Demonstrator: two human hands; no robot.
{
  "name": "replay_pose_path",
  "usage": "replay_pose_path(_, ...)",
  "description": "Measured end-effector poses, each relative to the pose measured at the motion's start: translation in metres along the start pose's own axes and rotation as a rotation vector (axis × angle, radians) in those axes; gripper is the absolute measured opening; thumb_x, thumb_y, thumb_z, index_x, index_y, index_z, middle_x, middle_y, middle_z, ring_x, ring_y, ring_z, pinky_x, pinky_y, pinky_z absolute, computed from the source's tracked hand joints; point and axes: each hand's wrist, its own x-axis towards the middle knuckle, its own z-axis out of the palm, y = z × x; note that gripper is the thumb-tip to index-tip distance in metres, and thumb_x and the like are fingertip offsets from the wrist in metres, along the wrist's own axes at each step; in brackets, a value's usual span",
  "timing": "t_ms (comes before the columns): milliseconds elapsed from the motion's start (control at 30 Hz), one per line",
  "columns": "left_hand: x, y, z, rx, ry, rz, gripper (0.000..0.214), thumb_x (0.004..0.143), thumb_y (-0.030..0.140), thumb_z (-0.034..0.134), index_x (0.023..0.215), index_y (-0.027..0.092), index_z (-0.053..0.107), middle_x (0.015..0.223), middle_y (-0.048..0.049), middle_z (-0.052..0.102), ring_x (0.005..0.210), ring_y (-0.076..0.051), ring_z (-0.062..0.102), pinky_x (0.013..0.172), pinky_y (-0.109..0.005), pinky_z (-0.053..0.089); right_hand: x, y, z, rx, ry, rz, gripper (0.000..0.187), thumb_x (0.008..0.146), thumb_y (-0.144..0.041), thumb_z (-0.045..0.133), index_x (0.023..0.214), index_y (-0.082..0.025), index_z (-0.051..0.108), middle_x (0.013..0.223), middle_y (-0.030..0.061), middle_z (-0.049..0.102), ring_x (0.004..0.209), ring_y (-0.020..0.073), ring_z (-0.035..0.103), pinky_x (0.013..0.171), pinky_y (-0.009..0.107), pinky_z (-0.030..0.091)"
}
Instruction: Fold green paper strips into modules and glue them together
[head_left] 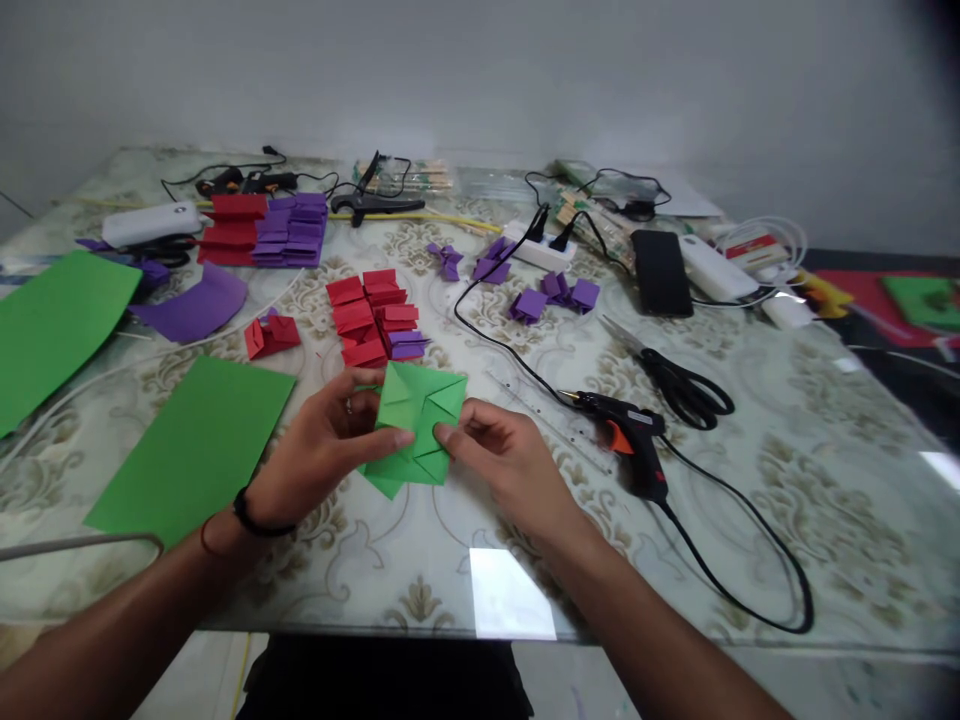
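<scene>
Green paper, creased into a compact folded piece, is held just above the near middle of the patterned table, between the person's 2 hands. Left hand: its thumb lies flat across the front while the other fingers curl behind the left side, closed on the paper with no gap to spare. Right hand: thumb and forefinger pinch the right edge, the rest of the fingers bent under. If either thumb eased off, the small triangular flaps could spring up; if the thumbs pressed unevenly, a crease could land crooked. A green corner sticks out below the lower edge – perhaps a layer out of line, though I cannot tell what it belongs to. To the right, the glue gun lies with its nozzle towards that hand; a careless sideways move could brush it, and whether it is hot cannot be seen. The folded piece faces up at the wearer, its far edge leaning slightly right. It looks near square, so its long axis is hard to judge – if 1 direction is longer, it probably runs from the body towards the red folded pieces beyond.
</scene>
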Motion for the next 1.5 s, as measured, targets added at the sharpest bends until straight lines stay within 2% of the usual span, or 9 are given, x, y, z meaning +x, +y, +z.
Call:
replay_pose_path(133,-0.001,0.003,-0.003,0.105,-0.120,0.076,0.042,0.084,0.052,0.088,0.102,0.018,0.072,0.093,-0.0034,0.074,0.084,-0.018,0.069,0.072,-0.025,0.056,0.000,0.001,-0.001,-0.020,0.046,-0.046,0.036,0.088,-0.048,0.082,0.072,-0.020,0.066,0.068,-0.0017,0.064,0.066,0.0145,0.057,0.066,0.029,0.044)
replay_pose_path(233,-0.003,0.003,-0.003,0.264,-0.032,0.103,0.041,0.097,0.054,0.073,0.082,0.016,0.070,0.076,-0.0001,0.065,0.069,-0.013,0.057,0.061,-0.022,0.046,0.000,0.001,-0.002,-0.027,0.041,-0.053,0.037,0.087,-0.047,0.083,0.070,-0.020,0.065,0.067,-0.0017,0.064,0.066,0.0146,0.058,0.067,0.029,0.045)
replay_pose_path(300,-0.004,0.003,-0.003,0.341,0.012,0.086,0.041,0.097,0.050,0.073,0.075,0.016,0.069,0.070,0.0013,0.062,0.065,-0.011,0.052,0.057,-0.022,0.043,0.001,0.001,-0.002,-0.020,0.032,-0.039,0.039,0.085,-0.051,0.085,0.072,-0.020,0.066,0.068,-0.0017,0.064,0.067,0.0146,0.058,0.067,0.029,0.045)
replay_pose_path(667,-0.005,0.002,0.004,0.328,-0.004,-0.015,0.027,0.091,0.043,0.074,0.088,0.016,0.078,0.078,-0.0013,0.074,0.068,-0.015,0.064,0.063,-0.025,0.056,-0.001,0.001,0.003,0.009,-0.069,0.010,0.038,0.082,-0.051,0.089,0.078,-0.023,0.064,0.074,-0.0028,0.061,0.073,0.0167,0.058,0.074,0.032,0.049)
replay_pose_path(800,-0.006,0.000,0.002,0.446,-0.019,-0.041,0.030,0.089,0.043,0.071,0.079,0.016,0.072,0.072,0.0001,0.068,0.063,-0.013,0.058,0.058,-0.023,0.051,-0.001,0.000,0.003,0.032,-0.074,0.008,0.035,0.082,-0.052,0.088,0.085,-0.022,0.071,0.080,-0.0014,0.064,0.075,0.0168,0.059,0.074,0.031,0.050)
replay_pose_path(1000,-0.005,-0.002,0.001,0.497,-0.053,-0.059,0.031,0.091,0.045,0.066,0.080,0.016,0.068,0.074,0.0006,0.064,0.065,-0.013,0.056,0.059,-0.023,0.048,-0.001,0.000,0.002,-0.014,-0.017,0.008,0.044,0.084,-0.058,0.085,0.073,-0.021,0.065,0.067,-0.0033,0.057,0.065,0.0139,0.051,0.059,0.027,0.039)
replay_pose_path(1167,-0.006,0.002,0.004,0.643,-0.071,-0.044,0.023,0.087,0.037,0.064,0.074,0.018,0.061,0.065,0.0055,0.049,0.059,-0.009,0.043,0.051,-0.020,0.036,-0.002,-0.006,0.003,-0.007,-0.059,-0.053,0.034,0.087,-0.051,0.085,0.095,-0.021,0.072,0.087,-0.0003,0.068,0.080,0.0158,0.060,0.070,0.027,0.046)
replay_pose_path(1300,-0.008,0.006,0.007,0.733,-0.114,-0.017,0.022,0.084,0.033,0.063,0.069,0.019,0.055,0.061,0.0070,0.041,0.056,-0.009,0.035,0.048,-0.022,0.028,0.000,-0.003,0.001,-0.078,-0.094,-0.011,0.036,0.086,-0.051,0.085,0.077,-0.019,0.072,0.070,-0.0027,0.059,0.068,0.0136,0.050,0.062,0.028,0.039)
replay_pose_path(1500,-0.007,0.006,0.006,0.684,-0.059,0.087,0.042,0.098,0.044,0.058,0.066,0.019,0.048,0.064,0.0061,0.036,0.061,-0.011,0.034,0.053,-0.025,0.029,0.001,0.002,-0.001,-0.026,-0.011,-0.025,0.034,0.083,-0.048,0.088,0.074,-0.019,0.072,0.071,-0.0024,0.059,0.068,0.0141,0.051,0.063,0.028,0.041)
